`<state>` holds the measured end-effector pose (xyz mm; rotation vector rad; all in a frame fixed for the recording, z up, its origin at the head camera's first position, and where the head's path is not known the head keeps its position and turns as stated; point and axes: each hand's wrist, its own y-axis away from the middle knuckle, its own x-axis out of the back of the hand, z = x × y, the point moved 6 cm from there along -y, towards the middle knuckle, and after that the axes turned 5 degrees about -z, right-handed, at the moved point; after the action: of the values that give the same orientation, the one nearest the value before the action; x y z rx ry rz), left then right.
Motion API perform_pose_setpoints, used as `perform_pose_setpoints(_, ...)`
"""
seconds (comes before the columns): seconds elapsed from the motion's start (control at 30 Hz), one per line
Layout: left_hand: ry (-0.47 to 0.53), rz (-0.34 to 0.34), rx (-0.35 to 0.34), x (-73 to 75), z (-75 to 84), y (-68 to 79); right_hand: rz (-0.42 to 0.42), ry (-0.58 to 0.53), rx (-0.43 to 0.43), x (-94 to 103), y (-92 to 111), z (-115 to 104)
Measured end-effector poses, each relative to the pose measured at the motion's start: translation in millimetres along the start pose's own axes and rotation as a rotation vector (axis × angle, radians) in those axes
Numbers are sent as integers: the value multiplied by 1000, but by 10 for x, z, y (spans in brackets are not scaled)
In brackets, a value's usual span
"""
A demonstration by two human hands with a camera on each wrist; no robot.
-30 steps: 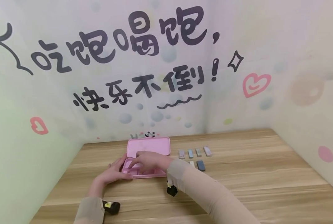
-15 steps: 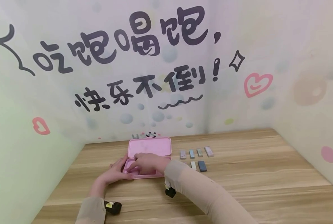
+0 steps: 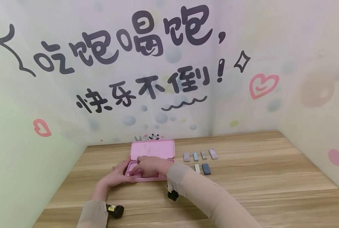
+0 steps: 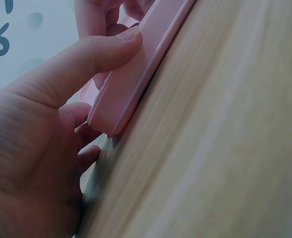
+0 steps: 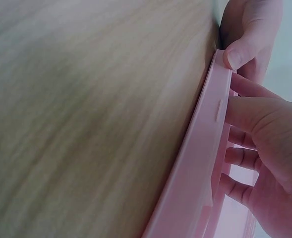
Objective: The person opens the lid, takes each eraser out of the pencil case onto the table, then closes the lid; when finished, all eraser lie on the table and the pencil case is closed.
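Six small blocks (image 3: 199, 161) we see only from the head view, left hand (image 4: 41, 148) pinching the pink box (image 4: 131, 84) corner, right hand (image 5: 264, 144) fingers curled inside its tray.

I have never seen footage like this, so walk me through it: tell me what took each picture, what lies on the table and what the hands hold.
No machine here: a person works with bare hands and wears three cameras. The wide picture comes from the head camera, looking down at a wooden table in a corner with decorated walls. The two close pictures come from cameras strapped to the wrists.

On the table lies an open pink case, lid raised at the back. The left hand grips the case's left end, thumb on its rim. The right hand reaches into the tray, fingers curled inside; what they touch is hidden. To the right lie small coloured blocks in two rows.
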<state>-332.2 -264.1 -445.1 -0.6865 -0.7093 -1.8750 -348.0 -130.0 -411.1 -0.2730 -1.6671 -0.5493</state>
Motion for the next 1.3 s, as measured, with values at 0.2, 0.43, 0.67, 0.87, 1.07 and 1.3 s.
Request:
perform_pose_setpoints(0.2,5,2,2,1,-15,-8,12,9,20,7,3,1)
perform_pose_setpoints(0.43,-11,6,-18,19,24,-6,18,26,39,33,33,27)
perform_pose_setpoints(0.67,-12,19,-30,25,27,-7,-5,-13,5,97,99,88)
perform_pose_setpoints(0.87,-19,18,-26,12,-8,-16,20,-144,34,181,189,199)
perform_pose_setpoints(1.07,-29,22,-19,19,-26,-20,26,-213,46,282,354,267)
perform_pose_setpoints(1.3,-40,19,-27,10,-4,-12,64,-256,54,320,518,364)
